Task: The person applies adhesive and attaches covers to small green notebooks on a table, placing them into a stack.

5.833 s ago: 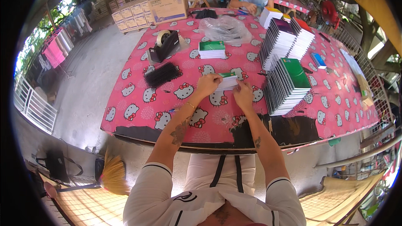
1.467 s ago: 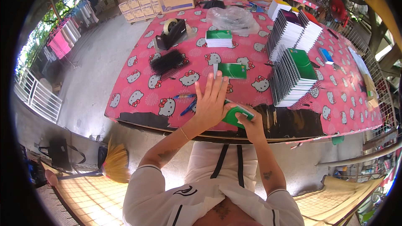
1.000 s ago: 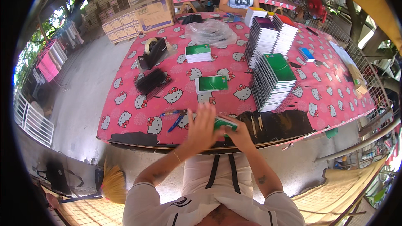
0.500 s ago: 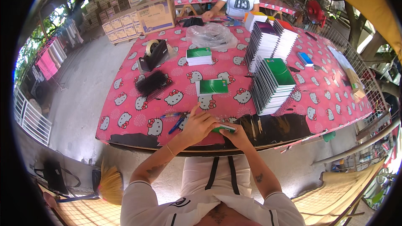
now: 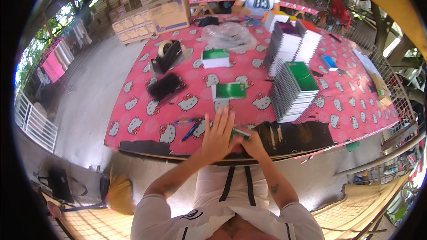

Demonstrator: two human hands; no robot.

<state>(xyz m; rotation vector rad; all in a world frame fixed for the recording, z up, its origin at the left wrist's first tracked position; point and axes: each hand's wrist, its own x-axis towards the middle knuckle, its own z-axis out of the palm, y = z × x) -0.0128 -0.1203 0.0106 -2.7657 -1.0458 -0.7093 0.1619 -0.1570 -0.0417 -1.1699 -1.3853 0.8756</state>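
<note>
At the table's near edge my right hand (image 5: 253,146) grips a small green-covered notebook (image 5: 241,133), its fingers closed round one end. My left hand (image 5: 217,138) lies beside it with fingers stretched out, partly covering the notebook's left end. Whether the left palm presses on it cannot be made out. Just left of that hand are blue pens (image 5: 191,130). Beyond the hands, a green notebook (image 5: 231,91) lies flat, and farther off sits a short pile of green-covered notebooks (image 5: 215,58). To the right rises a tall stack of green spiral notebooks (image 5: 296,91).
A tape dispenser (image 5: 167,57) and a heap of black binding coils (image 5: 166,86) lie left on the pink patterned table (image 5: 187,103). Clear plastic (image 5: 229,36) and more notebook stacks (image 5: 284,40) stand farther back. A person (image 5: 259,1) is across the table; cartons (image 5: 169,13) stand far left.
My left hand has straightened its fingers and lies flatter beside the notebook. My right hand keeps its grip. The view has shifted slightly, and the person across has drawn an arm back.
</note>
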